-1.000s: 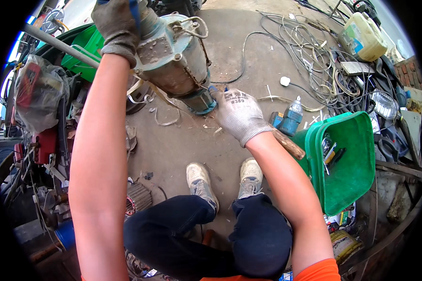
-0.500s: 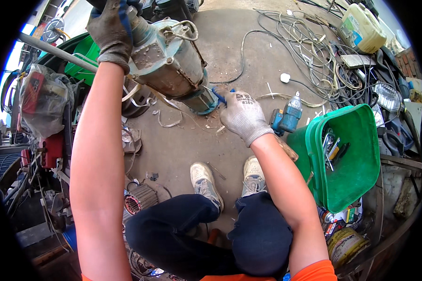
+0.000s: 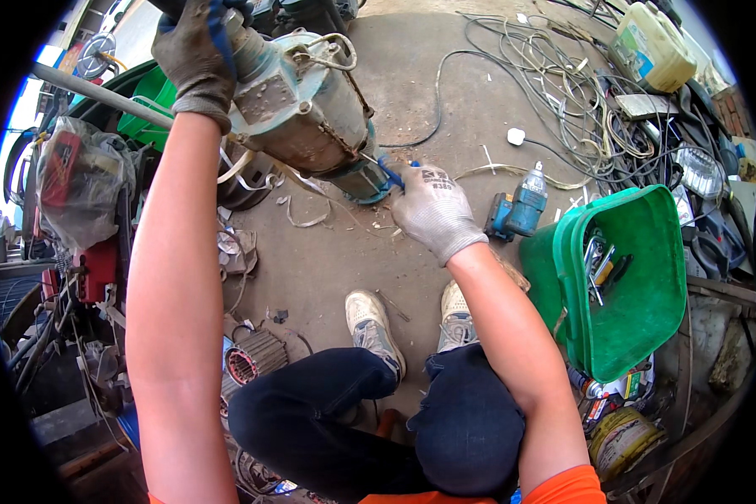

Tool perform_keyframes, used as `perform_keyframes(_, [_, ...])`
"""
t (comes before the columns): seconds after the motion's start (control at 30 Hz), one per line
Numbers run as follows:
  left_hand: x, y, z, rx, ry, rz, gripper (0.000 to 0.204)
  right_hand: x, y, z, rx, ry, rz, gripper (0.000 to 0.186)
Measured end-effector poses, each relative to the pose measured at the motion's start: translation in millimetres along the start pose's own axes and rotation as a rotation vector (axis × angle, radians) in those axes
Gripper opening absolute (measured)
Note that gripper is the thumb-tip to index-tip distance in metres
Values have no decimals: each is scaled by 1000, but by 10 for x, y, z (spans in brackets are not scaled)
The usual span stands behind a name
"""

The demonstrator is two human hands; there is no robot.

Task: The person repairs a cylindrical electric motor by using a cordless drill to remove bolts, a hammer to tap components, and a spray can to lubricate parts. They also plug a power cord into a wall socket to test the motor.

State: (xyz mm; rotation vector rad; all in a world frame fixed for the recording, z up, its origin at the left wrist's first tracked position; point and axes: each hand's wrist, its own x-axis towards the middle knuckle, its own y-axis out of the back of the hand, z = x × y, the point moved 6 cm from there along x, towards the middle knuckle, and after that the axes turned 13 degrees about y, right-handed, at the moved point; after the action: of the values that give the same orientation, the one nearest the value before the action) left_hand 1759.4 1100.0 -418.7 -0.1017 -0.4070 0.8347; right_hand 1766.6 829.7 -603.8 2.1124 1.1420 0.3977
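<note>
A worn blue-grey submersible pump with a rusty, dirty casing leans on the ground ahead of me. My left hand, in a dirty grey-and-blue work glove, is wrapped round a dark fitting at the pump's upper left end; that fitting runs partly out of view. Low on the pump's right side is my right hand, in a paler glove with blue fingertips. Its fingers are closed round a thin metal tool whose slim shaft touches the casing; the rest of the tool is hidden in the glove. A wire loop sits on the pump.
Right of my right hand stands a blue cordless impact driver. Beyond it, a green bucket holds several hand tools. Tangled cables and a pale jerrycan lie far right. Near my left knee is a motor stator.
Both gloved hands keep nearly the same places on the pump. My right hand shifts very slightly left, and the view moves a little.
</note>
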Motion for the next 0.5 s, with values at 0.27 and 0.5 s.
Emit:
perform_keyframes(0.27, [1, 0, 49, -8, -33, -13, 22, -1, -56, -74, -66, 78, 21, 37])
perform_keyframes(0.5, [-384, -235, 191, 337, -146, 132, 30, -18, -39, -157, -129, 98, 6, 39])
